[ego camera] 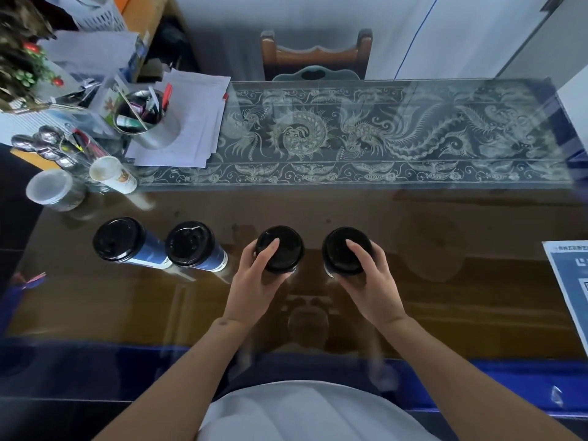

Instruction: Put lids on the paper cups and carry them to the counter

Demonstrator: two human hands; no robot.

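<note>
Gripping one lidded cup each: left hand (257,275) wraps fingers (269,249) round third cup (280,249), right hand (369,275) round fourth cup (345,251), mid-bench (445,281). Two more lidded cups (152,245) stand toward the left edge.

1. Four paper cups with black lids stand in a row on the glass tabletop (318,211).
2. The left hand (254,281) grips the third cup (280,248), one finger lying over its lid.
3. The right hand (370,281) grips the fourth cup (345,251), at 3 o'clock of the third.
4. Two blue cups (119,238) (191,244) stand untouched at 9 o'clock.
5. A metal pen pot (149,122) sits on papers (191,122) at 11 o'clock.
</note>
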